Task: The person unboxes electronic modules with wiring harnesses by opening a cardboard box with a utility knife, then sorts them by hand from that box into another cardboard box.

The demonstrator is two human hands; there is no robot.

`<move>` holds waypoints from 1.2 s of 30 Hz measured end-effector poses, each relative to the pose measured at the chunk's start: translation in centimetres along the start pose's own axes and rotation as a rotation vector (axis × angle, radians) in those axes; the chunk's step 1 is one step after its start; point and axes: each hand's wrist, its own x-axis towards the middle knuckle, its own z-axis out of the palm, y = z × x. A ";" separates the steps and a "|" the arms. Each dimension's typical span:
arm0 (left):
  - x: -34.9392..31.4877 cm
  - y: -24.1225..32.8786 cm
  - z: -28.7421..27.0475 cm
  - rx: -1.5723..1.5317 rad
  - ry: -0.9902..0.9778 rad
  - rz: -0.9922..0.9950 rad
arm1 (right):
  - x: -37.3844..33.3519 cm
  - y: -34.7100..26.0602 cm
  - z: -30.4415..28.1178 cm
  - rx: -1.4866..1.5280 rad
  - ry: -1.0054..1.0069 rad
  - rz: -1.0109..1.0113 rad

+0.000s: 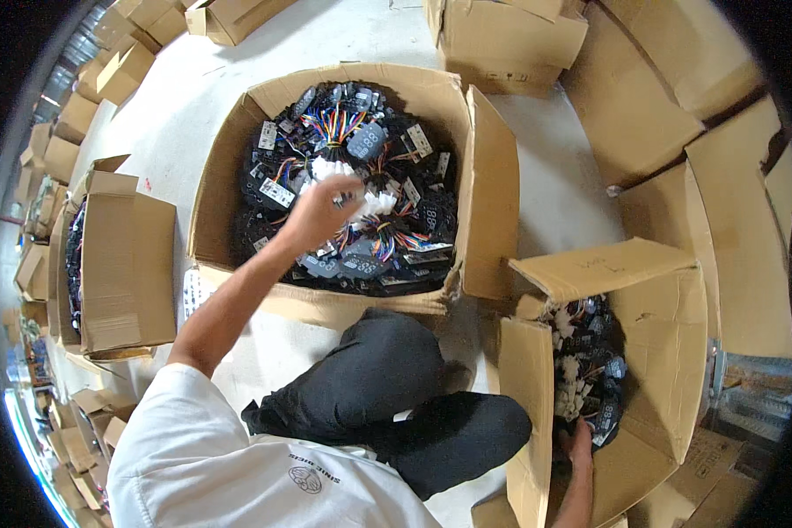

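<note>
My left hand (324, 209) hovers over the large cardboard box (216, 180) in front of me. Its thumb and fingers are curved but apart, close to a cluster of white plug connectors (380, 204), with nothing visible gripped. Around it lie bundles of multicoloured wires (339, 125) and black digital display modules (366, 141). To the right, my right hand (579, 443) reaches down inside a second open box (656, 352), touching black display modules (605, 414) beside whitish connectors (572, 387). Its fingers are partly hidden among them.
A filled carton (119, 264) stands at the left. One raised flap (603, 268) sticks out over the right box, and another flap (491, 194) stands along the large box's right side. More cartons (506, 44) stand beyond. My bent legs (387, 378) are between the boxes.
</note>
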 end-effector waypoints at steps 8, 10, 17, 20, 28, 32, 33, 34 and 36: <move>14.5 -15.5 1.4 0.383 0.220 -0.515 | -3.8 -10.1 -2.1 -0.321 0.046 -0.214; 15.9 -13.2 1.9 0.269 0.111 -0.585 | -5.9 -11.2 -2.9 -0.257 0.070 -0.221; 10.1 -1.5 -8.9 -0.695 -0.011 -0.369 | -11.8 -25.8 -6.7 0.148 0.234 -0.381; 4.8 10.3 -9.2 -0.692 0.048 -0.156 | -14.0 -36.3 -5.8 0.355 0.016 -0.635; -6.6 29.4 0.8 -0.249 -0.211 0.861 | -18.1 -45.0 -6.1 0.998 -0.016 -0.653; -7.6 29.3 0.1 -0.214 -0.369 0.937 | -13.7 -35.0 -9.2 1.143 0.324 -0.492; -7.6 28.2 0.4 -0.241 -0.340 0.882 | -13.3 -32.3 -10.8 1.132 0.272 -0.380; -7.5 27.2 0.4 -0.255 -0.301 0.825 | -12.3 -30.2 -11.8 1.127 0.266 -0.311; -7.6 25.4 2.0 -0.298 -0.200 0.692 | -9.9 -24.8 -12.9 0.971 0.285 -0.204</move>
